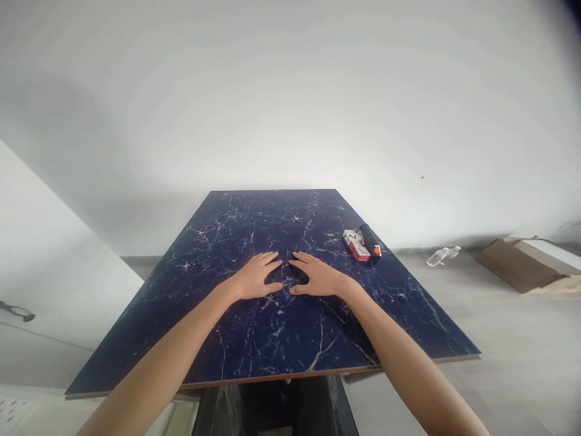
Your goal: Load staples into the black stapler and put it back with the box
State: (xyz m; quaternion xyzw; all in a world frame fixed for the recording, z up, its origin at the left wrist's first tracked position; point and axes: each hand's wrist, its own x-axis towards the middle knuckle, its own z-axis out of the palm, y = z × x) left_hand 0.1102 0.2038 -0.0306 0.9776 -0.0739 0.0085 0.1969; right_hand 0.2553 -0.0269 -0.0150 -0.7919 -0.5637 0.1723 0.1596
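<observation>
My left hand [256, 276] rests palm down on the dark blue marble-patterned table [272, 218], its fingers stretched out and the thumb apart. Facing it across a narrow gap, my right hand [319, 276] lies the same way, also open. Neither hand holds anything, and their fingertips do not touch. To the right of my right hand, a small red and white box [356, 245] lies on the table. Against the box's right side is a black cylinder-shaped item [370, 242] with an orange patch at its near end; its kind is unclear.
A pale wall [290, 109] stands behind the table's far edge. On the floor at the right are clear plastic bottles [441, 255] and a brown cardboard box [512, 266]. A white panel [40, 260] with a dark handle [18, 311] is close on the left.
</observation>
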